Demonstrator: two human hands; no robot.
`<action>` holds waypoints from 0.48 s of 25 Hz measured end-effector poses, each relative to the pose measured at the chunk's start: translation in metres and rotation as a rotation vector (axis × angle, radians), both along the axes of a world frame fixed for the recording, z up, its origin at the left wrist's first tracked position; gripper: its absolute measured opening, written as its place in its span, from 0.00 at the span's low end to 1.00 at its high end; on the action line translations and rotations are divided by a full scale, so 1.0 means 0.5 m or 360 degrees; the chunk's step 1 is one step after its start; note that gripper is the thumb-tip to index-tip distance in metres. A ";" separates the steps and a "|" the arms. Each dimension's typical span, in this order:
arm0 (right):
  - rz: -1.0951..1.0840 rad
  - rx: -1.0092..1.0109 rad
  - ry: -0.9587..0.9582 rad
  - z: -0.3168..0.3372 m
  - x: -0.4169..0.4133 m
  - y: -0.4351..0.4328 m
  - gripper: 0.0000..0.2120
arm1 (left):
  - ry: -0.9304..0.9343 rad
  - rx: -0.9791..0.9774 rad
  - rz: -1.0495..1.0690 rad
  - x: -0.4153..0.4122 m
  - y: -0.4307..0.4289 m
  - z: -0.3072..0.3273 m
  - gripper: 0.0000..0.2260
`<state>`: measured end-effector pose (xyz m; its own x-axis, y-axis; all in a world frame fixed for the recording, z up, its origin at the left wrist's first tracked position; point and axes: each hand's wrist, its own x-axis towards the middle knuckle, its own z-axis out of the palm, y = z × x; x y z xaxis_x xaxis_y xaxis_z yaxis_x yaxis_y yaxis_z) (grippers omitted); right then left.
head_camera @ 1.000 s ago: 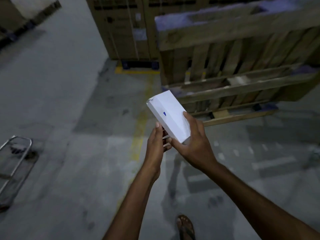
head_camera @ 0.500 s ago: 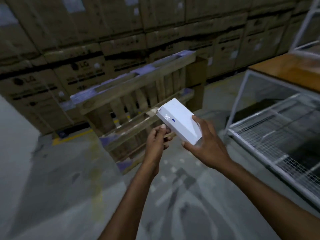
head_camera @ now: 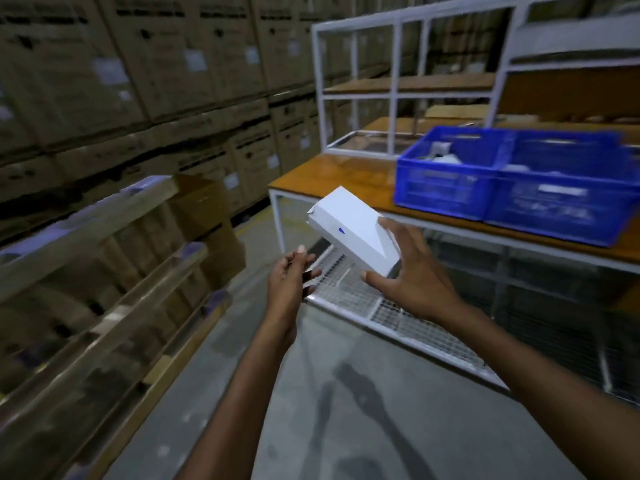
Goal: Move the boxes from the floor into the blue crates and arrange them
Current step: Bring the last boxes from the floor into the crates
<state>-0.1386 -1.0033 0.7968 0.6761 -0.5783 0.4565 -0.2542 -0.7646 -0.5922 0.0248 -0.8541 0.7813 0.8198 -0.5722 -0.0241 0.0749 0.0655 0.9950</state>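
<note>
Short of bench, I'm gripping box in right hand, left hand loose, empty; aiming to level it before crate.

A warehouse: stacked cartons fill the back wall, wooden pallets stand on a bare concrete floor, and a white metal rack rises beside a worktop bearing blue crates.

Right hand grips white box; left hand beside, apart; blue crates on table.
</note>
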 end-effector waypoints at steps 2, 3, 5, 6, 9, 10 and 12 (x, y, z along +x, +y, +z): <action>-0.0123 -0.0011 -0.0013 0.018 -0.063 -0.100 0.44 | -0.0027 -0.0014 -0.0143 -0.043 -0.117 0.014 0.14; -0.0186 -0.0025 -0.0021 0.028 -0.089 -0.144 0.44 | -0.0051 -0.0025 -0.0212 -0.062 -0.168 0.021 0.14; -0.0315 -0.0060 -0.0028 0.040 -0.136 -0.222 0.45 | -0.0105 -0.0036 -0.0348 -0.094 -0.262 0.034 0.13; -0.0373 -0.0065 -0.0036 0.042 -0.155 -0.256 0.45 | -0.0134 -0.0034 -0.0401 -0.106 -0.306 0.040 0.13; -0.0530 -0.0079 -0.0030 0.042 -0.202 -0.351 0.44 | -0.0252 -0.0062 -0.0515 -0.123 -0.436 0.048 0.11; -0.0586 -0.0095 -0.0022 0.042 -0.213 -0.383 0.44 | -0.0329 -0.0074 -0.0542 -0.125 -0.476 0.048 0.12; -0.0700 -0.0088 -0.0009 0.045 -0.229 -0.443 0.44 | -0.0486 -0.0086 -0.0624 -0.126 -0.546 0.050 0.13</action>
<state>-0.2533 -1.2245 0.8191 0.3685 -0.7850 0.4980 -0.5594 -0.6151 -0.5556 -0.0384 -1.1273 0.8065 0.5080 -0.8323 0.2216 -0.1899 0.1428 0.9714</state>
